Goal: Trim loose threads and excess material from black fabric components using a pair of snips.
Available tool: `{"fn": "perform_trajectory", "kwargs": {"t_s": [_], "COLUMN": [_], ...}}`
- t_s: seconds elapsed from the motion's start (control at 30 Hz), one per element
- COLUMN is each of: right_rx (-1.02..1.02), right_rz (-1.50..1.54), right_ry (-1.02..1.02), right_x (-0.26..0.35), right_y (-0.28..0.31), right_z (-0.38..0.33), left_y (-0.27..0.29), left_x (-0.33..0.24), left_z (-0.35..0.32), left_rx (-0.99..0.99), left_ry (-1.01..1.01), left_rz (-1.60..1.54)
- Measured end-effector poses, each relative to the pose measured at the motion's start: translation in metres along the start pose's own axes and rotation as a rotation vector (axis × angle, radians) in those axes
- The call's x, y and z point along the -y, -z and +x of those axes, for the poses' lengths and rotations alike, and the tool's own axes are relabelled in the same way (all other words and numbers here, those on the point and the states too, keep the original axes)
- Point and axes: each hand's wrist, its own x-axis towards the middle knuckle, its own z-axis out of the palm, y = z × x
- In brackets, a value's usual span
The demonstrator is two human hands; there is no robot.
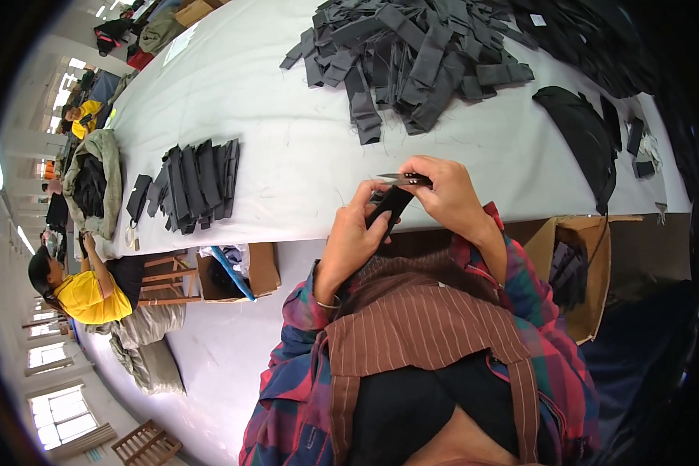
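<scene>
Open brown cardboard boxes (245, 272) (586, 268) under the white table's (287, 140) near edge

Your left hand (355, 233) is raised in front of your chest, fingers curled and closed in a grip, thumb up. Your right hand (446, 194) sits just above and beside it, fingertips pinched together, both forearms bent inward in plaid sleeves.

White table (287, 132) is covered with a grey strip heap (419, 62) beyond the hands and a smaller dark stack (190, 186) to their left.
</scene>
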Motion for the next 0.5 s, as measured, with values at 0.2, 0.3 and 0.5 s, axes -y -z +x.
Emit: {"fn": "perform_trajectory", "kwargs": {"t_s": [0.2,0.3,0.5], "right_rx": [-0.034,-0.055,-0.103], "right_rz": [0.004,0.022,0.313], "right_ry": [0.024,0.024,-0.146], "right_x": [0.008,0.012,0.024], "right_y": [-0.01,-0.016,-0.033], "right_z": [-0.011,-0.015,-0.024], "left_y": [-0.008,-0.011,-0.009], "left_x": [0.007,0.014,0.022], "left_z": [0.0,0.001,0.008], "left_rx": [-0.134,-0.184,-0.331], "left_ry": [-0.024,-0.098,-0.132], "left_rz": [-0.212,-0.23,-0.326]}}
